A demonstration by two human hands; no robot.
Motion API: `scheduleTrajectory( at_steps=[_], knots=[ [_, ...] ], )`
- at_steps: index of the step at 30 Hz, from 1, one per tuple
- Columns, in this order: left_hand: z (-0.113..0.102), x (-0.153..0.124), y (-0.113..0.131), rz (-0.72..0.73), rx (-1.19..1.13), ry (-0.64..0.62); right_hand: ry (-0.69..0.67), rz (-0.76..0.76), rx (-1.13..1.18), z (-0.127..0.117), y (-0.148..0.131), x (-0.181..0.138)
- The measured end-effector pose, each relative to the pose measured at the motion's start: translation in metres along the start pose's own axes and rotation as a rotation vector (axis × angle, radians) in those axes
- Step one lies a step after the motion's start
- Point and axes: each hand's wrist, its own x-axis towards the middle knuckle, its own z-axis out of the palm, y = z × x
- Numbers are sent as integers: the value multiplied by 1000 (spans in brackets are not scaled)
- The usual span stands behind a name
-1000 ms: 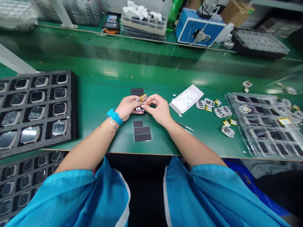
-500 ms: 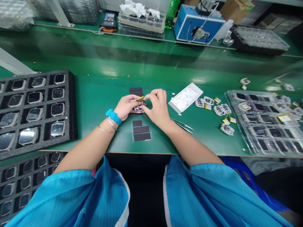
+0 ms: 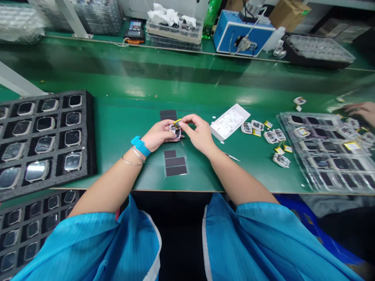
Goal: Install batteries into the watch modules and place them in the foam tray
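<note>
My left hand [image 3: 159, 136] is closed around an open watch case [image 3: 175, 132], its inner parts facing up. My right hand [image 3: 197, 132] pinches a small battery [image 3: 177, 123] with a yellow edge, tilted at the far rim of the case. Below the hands lies a clear sheet with black adhesive strips [image 3: 175, 166]; another dark strip sheet [image 3: 168, 114] shows just beyond them. Tweezers [image 3: 233, 157] lie partly hidden under my right forearm. To the right rests a white tray [image 3: 247, 112] with many tiny parts.
A foam tray of watches [image 3: 90, 136] stands at left, with another tray [image 3: 35, 218] lower down. Several open watch cases [image 3: 271, 136] with batteries lie at right, beside clear plastic trays [image 3: 310, 175]. Another person's hand [image 3: 365, 111] reaches in at far right. A blue box [image 3: 225, 33] sits on the shelf.
The battery has swung up and my right hand has shifted slightly right, so more of the watch case's inside shows. Another person's hand has come in at the far right.
</note>
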Motion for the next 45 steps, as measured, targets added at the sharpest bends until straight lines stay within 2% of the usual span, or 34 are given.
scheduleTrajectory(
  at_steps=[7,11,16,21,25,29,32,34,36,38,45],
  knots=[
    [4,2,-1,-36,61,94,12,-97,-154,5,-2,-5],
    [6,0,1,-67,8,151,-10,-210,-298,6,-4,-7],
    [1,1,1,-80,-252,96,-101,-301,-456,4,-4,-7],
    [-3,4,-2,-39,-271,105,-164,-299,-452,2,-3,-5],
    [-5,6,-5,-9,-240,66,-157,-235,-341,1,2,-3],
    [-9,7,-8,29,-206,7,-107,-105,-25,2,13,0],
    [-11,8,-10,59,-168,-36,-235,59,228,4,21,1],
    [-12,9,-11,77,-150,-64,-320,136,314,6,22,1],
    [-13,9,-12,96,-141,-89,-318,154,348,8,19,-1],
    [-12,9,-13,108,-155,-100,-256,141,353,9,14,-3],
    [-2,14,-14,58,-204,-51,-113,171,296,12,18,-8]
  ],
)
